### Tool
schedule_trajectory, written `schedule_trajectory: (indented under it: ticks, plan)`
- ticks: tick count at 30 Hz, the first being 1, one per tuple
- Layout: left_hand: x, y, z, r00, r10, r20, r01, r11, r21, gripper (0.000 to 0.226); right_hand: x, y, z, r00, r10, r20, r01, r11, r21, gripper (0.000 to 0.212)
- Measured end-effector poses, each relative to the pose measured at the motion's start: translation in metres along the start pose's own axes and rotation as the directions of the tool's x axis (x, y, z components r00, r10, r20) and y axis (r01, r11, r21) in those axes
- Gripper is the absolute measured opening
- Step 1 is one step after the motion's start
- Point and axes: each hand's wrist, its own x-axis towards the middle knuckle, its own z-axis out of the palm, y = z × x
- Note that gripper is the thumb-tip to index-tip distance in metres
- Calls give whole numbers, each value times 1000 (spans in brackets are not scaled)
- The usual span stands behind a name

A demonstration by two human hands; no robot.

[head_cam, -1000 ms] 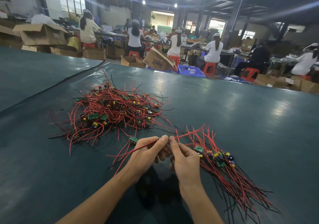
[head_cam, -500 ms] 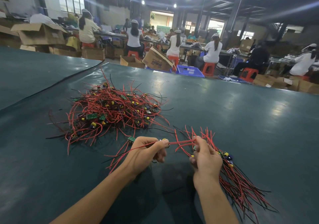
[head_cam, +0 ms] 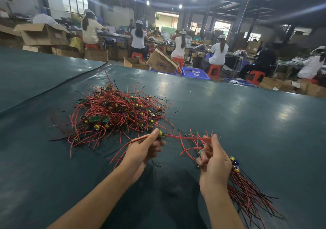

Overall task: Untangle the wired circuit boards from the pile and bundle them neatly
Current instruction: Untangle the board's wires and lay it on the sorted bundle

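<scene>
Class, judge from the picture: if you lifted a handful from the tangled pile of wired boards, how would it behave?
Probably floppy: the pile shows red wires curving and drooping every way. It would likely drag neighbours along, since the wires cross and loop through each other. Probably light, as the boards look tiny.

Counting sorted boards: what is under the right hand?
The bundle of red and black wires, which the right hand grips; some boards show beside it. Any beneath the palm are hidden.
</scene>
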Motion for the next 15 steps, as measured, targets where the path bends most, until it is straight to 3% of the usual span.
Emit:
schedule_trajectory:
  ticks: [3,7,11,15]
  plan:
    - [2,1,-2,999,-49,-3,49,992,-118,36,-3,1,1,991,82,101,-81,997,-11,51]
    - [5,-1,-1,997,-66,30,70,989,-132,50,-8,12,5,969,170,182,-129,968,-217,56]
    - [0,-4,2,979,-87,183,99,994,-56,51,-21,22,12,921,238,307,-86,897,-434,41]
    - [-5,-1,4,952,-154,263,110,979,173,62,-32,22,16,866,300,400,-87,878,-470,39]
